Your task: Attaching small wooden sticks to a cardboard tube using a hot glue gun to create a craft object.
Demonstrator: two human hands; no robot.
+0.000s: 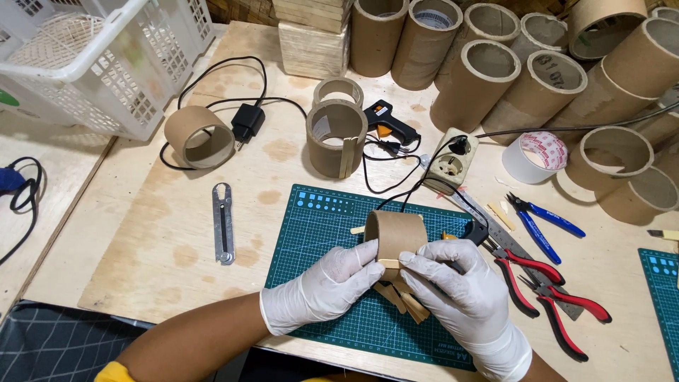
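Both my hands wear white gloves and hold a short brown cardboard ring (396, 235) upright over a green cutting mat (318, 233). My left hand (327, 286) grips the ring's near left side. My right hand (460, 286) pinches a small flat wooden stick (390, 263) against the ring's near wall. More wooden sticks (403, 301) lie on the mat under my hands. A black glue gun (387, 122) lies beyond the mat by another cardboard ring (337, 138) with a stick on its side.
Red-handled pliers (559, 301) and blue-handled cutters (544, 221) lie right of the mat beside a metal ruler (503, 230). A socket block (450, 163), white tape roll (537, 157), many cardboard tubes (488, 78), a white basket (99, 64) and a metal tool (223, 225) surround the area.
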